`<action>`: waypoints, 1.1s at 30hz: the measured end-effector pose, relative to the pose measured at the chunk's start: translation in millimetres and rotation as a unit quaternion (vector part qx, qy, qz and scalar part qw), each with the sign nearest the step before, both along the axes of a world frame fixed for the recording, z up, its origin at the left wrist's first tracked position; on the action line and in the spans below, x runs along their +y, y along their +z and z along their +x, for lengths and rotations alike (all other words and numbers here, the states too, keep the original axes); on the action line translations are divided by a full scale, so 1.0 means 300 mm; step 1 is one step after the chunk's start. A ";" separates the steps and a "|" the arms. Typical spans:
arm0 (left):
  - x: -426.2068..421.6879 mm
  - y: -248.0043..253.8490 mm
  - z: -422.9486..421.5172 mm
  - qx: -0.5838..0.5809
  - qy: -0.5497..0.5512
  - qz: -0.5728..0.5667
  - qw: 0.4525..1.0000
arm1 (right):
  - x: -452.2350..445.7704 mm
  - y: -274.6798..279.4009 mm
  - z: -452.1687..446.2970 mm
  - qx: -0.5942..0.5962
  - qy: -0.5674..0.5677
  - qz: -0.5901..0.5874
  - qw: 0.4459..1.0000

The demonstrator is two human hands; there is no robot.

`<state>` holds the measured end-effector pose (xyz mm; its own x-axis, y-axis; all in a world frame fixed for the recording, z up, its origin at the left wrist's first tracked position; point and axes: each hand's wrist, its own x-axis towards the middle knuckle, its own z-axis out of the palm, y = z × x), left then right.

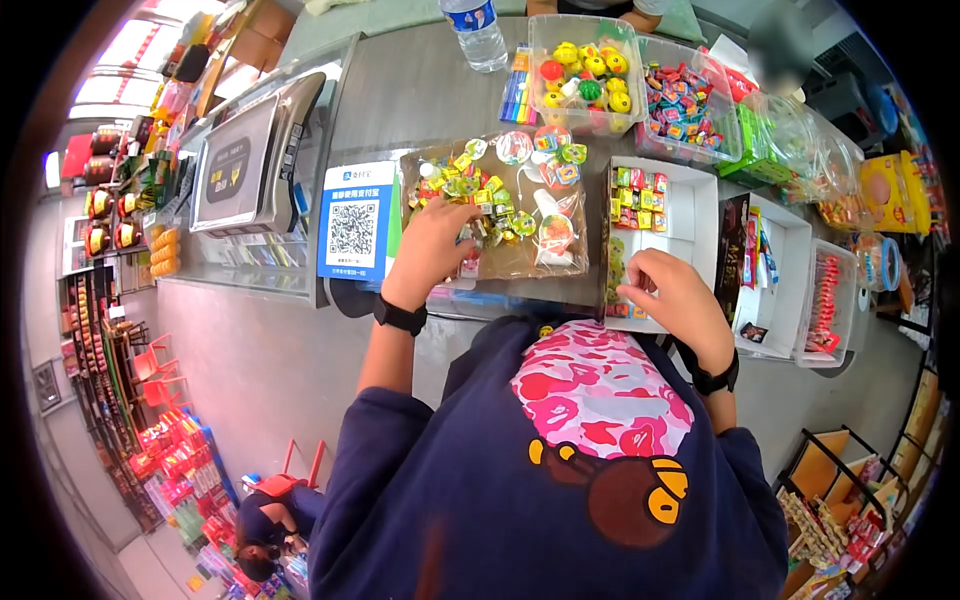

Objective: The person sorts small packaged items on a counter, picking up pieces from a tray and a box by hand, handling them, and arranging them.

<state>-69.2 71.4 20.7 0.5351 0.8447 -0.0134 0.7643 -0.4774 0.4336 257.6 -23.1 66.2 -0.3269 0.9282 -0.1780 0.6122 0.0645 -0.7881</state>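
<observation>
My left hand (435, 245) is over the left part of a clear plastic bag (560, 205) on the counter, its fingers apart and touching small yellow and green wrapped candies (490, 195). Larger round candies, some red and white, also lie on the bag. My right hand (668, 290) hovers over the lower left of a white cardboard box (690, 215), fingers curled with thumb and fingertips near each other. Whatever may be between them is too small to make out. Rows of small red and yellow packets (637, 200) sit along the box's left side.
A blue QR-code sign (352, 225) stands left of the bag. Behind are a water bottle (475, 35), a tub of yellow balls (590, 120) and a tub of wrapped sweets (690, 150). Another white box (790, 270) is at right. A person's hands show across the counter.
</observation>
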 end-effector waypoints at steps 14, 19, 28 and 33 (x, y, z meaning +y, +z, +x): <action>-0.016 0.008 -0.001 -0.048 -0.025 0.093 0.994 | -0.007 0.007 -0.020 -0.014 -0.009 0.004 1.000; -0.028 0.011 0.011 -0.107 -0.005 -0.007 0.994 | -0.010 0.004 -0.030 -0.022 -0.010 0.002 1.000; -0.031 -0.006 0.014 -0.115 -0.026 -0.049 0.992 | -0.010 -0.003 -0.029 -0.021 -0.010 -0.001 1.000; -0.016 -0.012 0.027 -0.102 -0.020 -0.053 0.993 | -0.010 0.002 -0.024 -0.006 -0.013 -0.003 1.000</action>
